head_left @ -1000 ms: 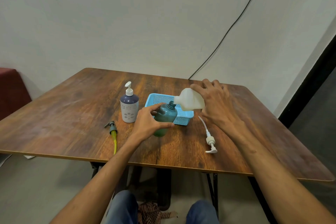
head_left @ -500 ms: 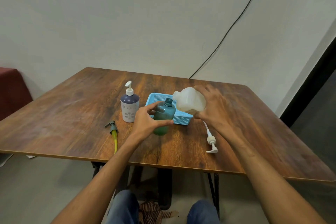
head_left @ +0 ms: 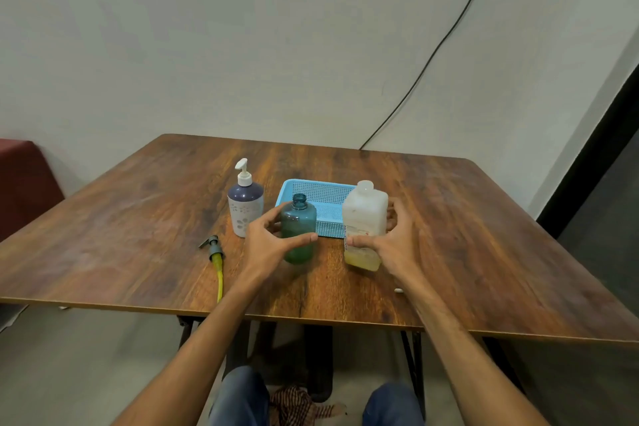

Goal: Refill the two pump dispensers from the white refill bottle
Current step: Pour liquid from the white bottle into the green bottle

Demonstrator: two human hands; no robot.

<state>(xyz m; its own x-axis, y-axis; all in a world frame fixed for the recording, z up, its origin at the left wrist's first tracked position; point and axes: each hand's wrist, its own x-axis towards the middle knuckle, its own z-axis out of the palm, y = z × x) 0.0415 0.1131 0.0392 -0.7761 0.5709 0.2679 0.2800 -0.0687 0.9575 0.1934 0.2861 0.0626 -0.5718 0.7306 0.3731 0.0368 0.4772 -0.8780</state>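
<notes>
- We see the left hand [head_left: 268, 245] wrapped around the teal dispenser bottle [head_left: 298, 232], thumb across its front, fingers behind; the bottle stands upright on the table [head_left: 138, 235], neck open, no pump on it.
- The right hand [head_left: 394, 242] grips the white refill bottle [head_left: 364, 221] from its right side, thumb across the lower front; the bottle is upright, cap off, yellowish liquid low inside.
- We cannot tell whether the refill bottle's base touches the table or sits just above it; the hand covers that side.
- The label text on the refill bottle is too small to read.
- Only a small white bit [head_left: 398, 290] shows beside the right wrist; the forearm hides the rest, so we cannot say what it is.
- Left of the left hand lies a grey pump head with yellow tube [head_left: 216, 259], flat on the table.
- Beyond the left hand stands the purple-and-white dispenser [head_left: 244, 207], pump fitted.
- The blue mesh basket [head_left: 321, 190] sits behind and between both hands.
- The surface is a dark wood-grain table, near edge cut by the forearms.
- The room has a plain pale wall, a black cable [head_left: 432, 55] running up it and a red seat [head_left: 24, 180] far left, cropped.
</notes>
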